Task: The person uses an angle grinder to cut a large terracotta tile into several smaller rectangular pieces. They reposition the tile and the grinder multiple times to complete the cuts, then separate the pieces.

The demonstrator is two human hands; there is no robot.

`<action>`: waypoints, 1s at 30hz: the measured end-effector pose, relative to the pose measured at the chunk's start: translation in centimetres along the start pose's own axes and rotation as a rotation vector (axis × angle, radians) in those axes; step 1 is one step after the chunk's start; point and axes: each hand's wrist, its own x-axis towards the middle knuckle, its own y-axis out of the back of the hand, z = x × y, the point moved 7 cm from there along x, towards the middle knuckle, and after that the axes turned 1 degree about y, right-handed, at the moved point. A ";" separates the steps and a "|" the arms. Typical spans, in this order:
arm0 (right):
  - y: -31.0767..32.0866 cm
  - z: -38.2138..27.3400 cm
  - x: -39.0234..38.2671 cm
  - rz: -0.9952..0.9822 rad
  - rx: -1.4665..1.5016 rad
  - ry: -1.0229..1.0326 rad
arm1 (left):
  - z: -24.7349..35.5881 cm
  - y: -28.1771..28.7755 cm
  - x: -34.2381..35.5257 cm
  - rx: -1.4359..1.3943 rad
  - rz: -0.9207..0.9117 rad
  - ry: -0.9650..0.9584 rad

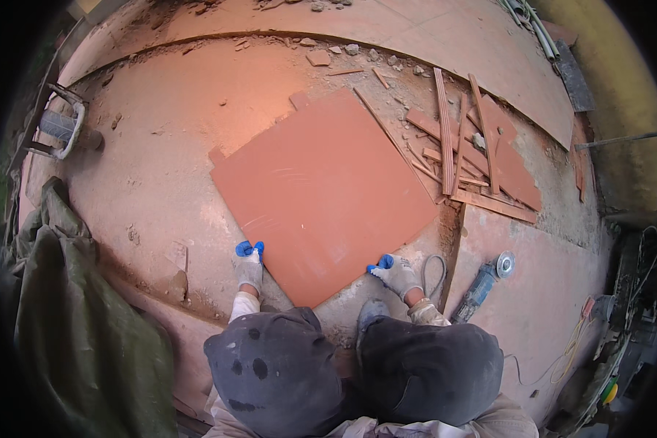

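A large square reddish-brown floor tile lies turned cornerwise in front of me, pale scuffs on its face. My left hand, in a grey work glove with blue fingertips, closes on the tile's near left edge. At the near right edge, my right hand in a matching glove has its fingers curled against the tile. The undersides of both grips are hidden. To the right of my right hand lies an angle grinder with its disc toward the far side.
Broken tile strips and rubble pile up at the far right. A trowel lies left of my left hand. A dark green tarp bunches at the left, below a metal-framed object. A cable runs at the lower right.
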 end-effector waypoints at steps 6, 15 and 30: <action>9.8 1.9 0.9 0.681 -0.174 0.094 | -2.0 1.2 2.5 0.033 -0.088 0.044; 12.4 4.3 -5.5 0.858 -0.034 0.125 | -0.8 1.2 -0.9 0.091 -0.433 -0.094; 16.0 26.1 -15.6 0.923 0.178 -0.473 | 19.4 -8.6 -17.7 1.438 -1.115 -0.786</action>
